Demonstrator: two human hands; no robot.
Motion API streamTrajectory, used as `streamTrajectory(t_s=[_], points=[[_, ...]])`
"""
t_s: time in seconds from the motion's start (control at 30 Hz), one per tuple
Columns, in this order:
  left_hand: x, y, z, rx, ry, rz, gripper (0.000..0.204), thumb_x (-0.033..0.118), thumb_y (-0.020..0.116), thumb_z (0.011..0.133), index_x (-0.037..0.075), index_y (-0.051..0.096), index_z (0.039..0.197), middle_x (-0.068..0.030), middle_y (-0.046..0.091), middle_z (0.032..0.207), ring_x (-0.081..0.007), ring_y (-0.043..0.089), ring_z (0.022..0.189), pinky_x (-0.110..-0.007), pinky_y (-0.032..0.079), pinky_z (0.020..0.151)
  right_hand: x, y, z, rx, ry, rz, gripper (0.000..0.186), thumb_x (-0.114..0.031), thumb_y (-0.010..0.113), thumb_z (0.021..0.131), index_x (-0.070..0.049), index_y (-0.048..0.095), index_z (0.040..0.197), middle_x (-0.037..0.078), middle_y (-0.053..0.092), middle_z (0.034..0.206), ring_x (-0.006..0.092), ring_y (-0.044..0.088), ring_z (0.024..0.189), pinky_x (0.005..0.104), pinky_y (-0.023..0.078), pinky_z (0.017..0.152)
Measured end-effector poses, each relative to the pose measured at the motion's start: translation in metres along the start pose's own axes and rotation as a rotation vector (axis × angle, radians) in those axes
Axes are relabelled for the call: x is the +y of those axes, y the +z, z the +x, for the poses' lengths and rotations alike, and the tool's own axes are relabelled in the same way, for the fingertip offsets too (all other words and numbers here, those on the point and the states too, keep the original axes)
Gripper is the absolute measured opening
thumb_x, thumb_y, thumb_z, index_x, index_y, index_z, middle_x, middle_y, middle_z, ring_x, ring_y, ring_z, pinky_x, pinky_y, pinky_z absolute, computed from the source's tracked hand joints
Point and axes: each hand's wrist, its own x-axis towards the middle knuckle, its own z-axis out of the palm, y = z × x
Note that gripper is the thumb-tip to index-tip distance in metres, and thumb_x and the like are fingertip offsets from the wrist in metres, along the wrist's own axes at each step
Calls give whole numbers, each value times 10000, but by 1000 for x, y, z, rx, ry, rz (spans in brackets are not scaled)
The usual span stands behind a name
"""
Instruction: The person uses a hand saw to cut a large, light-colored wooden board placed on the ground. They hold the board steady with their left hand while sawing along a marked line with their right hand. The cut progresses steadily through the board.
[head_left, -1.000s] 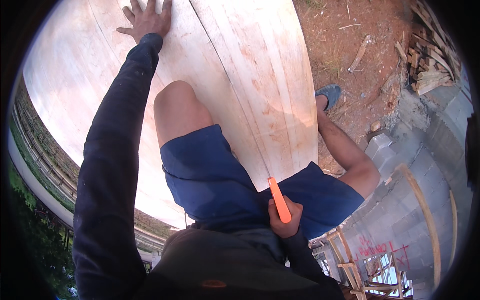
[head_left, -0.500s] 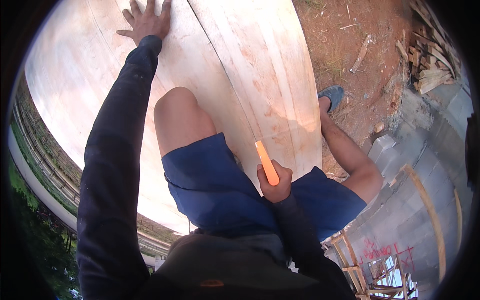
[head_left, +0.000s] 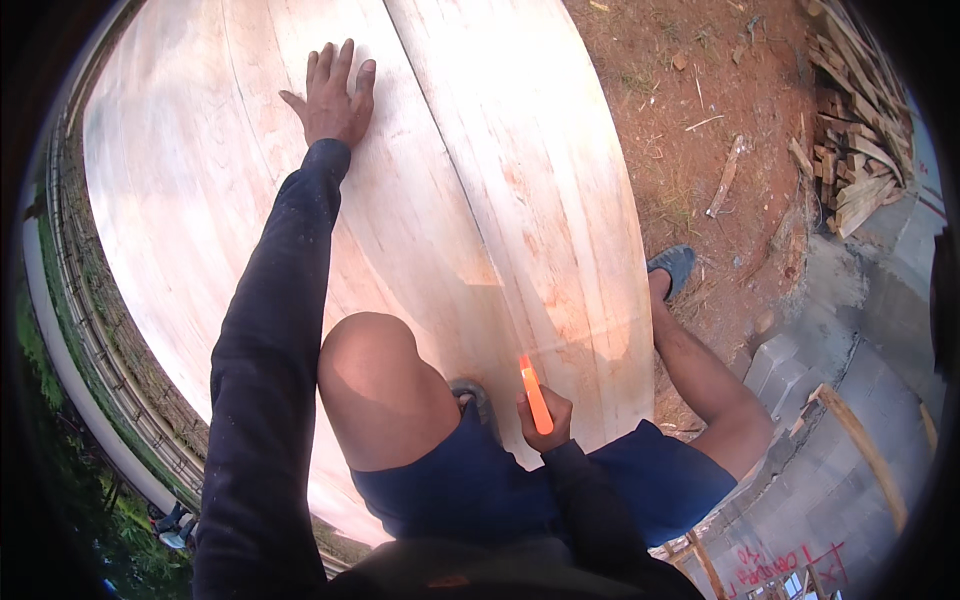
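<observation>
My left hand [head_left: 340, 98] lies flat on a large pale plywood sheet [head_left: 170, 170], arm stretched out and fingers spread. A long dark slit [head_left: 440, 135] runs down the sheet to the right of that hand, toward my right hand. Close to my body, my right hand [head_left: 553, 418] is wrapped round the orange handle of a hand saw [head_left: 536, 395]. The handle is seen nearly edge-on, in line with the slit; its blade can hardly be made out. My bent left knee [head_left: 385, 390] is over the sheet, left of the saw.
Reddish soil [head_left: 690, 110] borders the sheet on the right, where my right foot [head_left: 672, 268] rests. Beyond lies a pile of wood offcuts [head_left: 855, 165]. Grey blockwork [head_left: 840, 440] with a timber strip [head_left: 865, 455] stands at lower right. A railing-like edge [head_left: 125, 370] and greenery lie left.
The view has tilted forward, so the sheet, both hands and my legs appear lower. My left hand is still flat on the plywood, and my right hand still grips the saw handle.
</observation>
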Motion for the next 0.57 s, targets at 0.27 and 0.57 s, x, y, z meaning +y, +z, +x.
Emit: streamTrajectory(t_s=[0.27, 0.57], points=[[50, -65, -73, -402, 815, -1, 547, 456, 478, 1018, 228, 395, 1508, -56, 343, 1589, -254, 298, 1476, -578, 168, 1208, 24, -4, -1, 46, 15, 13, 101, -52, 663, 885, 3, 620, 811, 97, 556, 646, 218, 564, 531, 332, 445, 521], [-61, -117, -45, 176, -137, -201, 616, 397, 531, 1008, 35, 389, 1487, -221, 449, 1491, -382, 409, 1399, -590, 253, 1157, 26, 18, -11, 30, -35, -7, 137, -116, 666, 900, -4, 626, 831, 124, 585, 668, 235, 599, 573, 345, 473, 551]])
